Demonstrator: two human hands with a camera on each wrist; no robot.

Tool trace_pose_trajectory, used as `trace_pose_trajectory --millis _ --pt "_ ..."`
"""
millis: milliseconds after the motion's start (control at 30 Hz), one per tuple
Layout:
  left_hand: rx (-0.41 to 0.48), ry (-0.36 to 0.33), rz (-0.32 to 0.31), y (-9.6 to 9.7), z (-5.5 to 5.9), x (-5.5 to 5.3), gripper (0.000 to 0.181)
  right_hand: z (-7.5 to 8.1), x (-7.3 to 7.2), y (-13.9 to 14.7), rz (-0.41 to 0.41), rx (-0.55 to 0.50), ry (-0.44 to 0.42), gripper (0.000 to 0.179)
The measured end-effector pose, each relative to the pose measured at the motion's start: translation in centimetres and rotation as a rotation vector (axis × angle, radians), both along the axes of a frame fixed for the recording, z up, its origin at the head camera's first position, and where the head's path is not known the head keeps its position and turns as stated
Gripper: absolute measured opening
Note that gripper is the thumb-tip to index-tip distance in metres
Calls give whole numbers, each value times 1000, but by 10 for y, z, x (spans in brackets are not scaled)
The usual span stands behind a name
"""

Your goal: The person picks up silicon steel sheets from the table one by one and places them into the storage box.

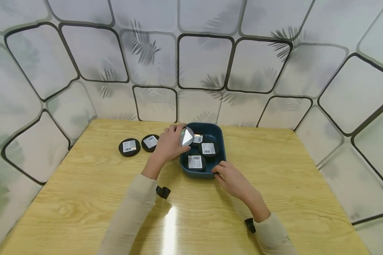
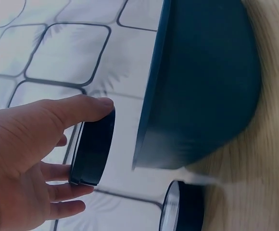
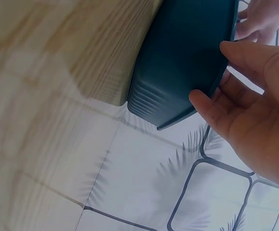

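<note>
Seen from the head camera, a person's left hand [image 1: 170, 142] pinches a round tin [image 1: 187, 136] at the left rim of a dark blue tub [image 1: 198, 176], the tin's shiny face tilted upward, while the right hand [image 1: 232, 179] holds the tub's near right corner. Three labelled tins [image 1: 208, 149] lie inside the tub; two more tins [image 1: 129, 147] rest just beside each other on the wooden table [image 1: 274, 177], to the left.

In the left wrist view, the thumb presses one edge of the black tin and the fingers, spaced apart, bear on the opposite edge, with the tin apart from the tub's wall and higher than its rim. It looks light and rigid, its glossy face probably slippery and easily smudged; the dark side band appears the surest place to grasp.

In the right wrist view, fingertips pinch the tub's thin rim, some on the outer wall and others behind it; how far the hidden ones reach inside cannot be told. The tub looks like stiff, light plastic, apt to slide if knocked, and its rim seems a ready handle for steadying it
</note>
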State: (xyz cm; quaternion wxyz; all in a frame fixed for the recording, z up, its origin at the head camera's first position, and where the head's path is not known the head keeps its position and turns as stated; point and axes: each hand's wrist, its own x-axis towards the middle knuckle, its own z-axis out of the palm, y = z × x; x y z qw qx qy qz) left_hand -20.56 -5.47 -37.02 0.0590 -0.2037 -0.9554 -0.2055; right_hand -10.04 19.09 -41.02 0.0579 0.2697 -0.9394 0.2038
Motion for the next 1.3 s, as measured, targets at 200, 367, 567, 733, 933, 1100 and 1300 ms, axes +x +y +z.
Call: trace_pose_trajectory --millis 200,367,567,733,933,1100,1300 --pt "7 -40 -44 18 -11 -19 82 -3 0 -1 25 13 3 9" --pt "8 -58 -74 26 -25 -29 81 -4 2 -3 34 12 -5 9" --pt "-42 -63 -101 33 -41 -35 76 -4 4 -3 30 9 -40 9" --pt "-110 -34 -107 40 -48 -43 75 -4 4 -1 21 5 -43 8" --pt "-172 -16 -119 48 -52 -51 74 -4 2 2 13 4 -32 8" --pt "-206 -9 -114 53 -50 -58 74 -1 0 6 5 3 -24 9" --pt "-228 -53 -99 55 -47 -62 78 0 -1 5 11 -5 -14 8"
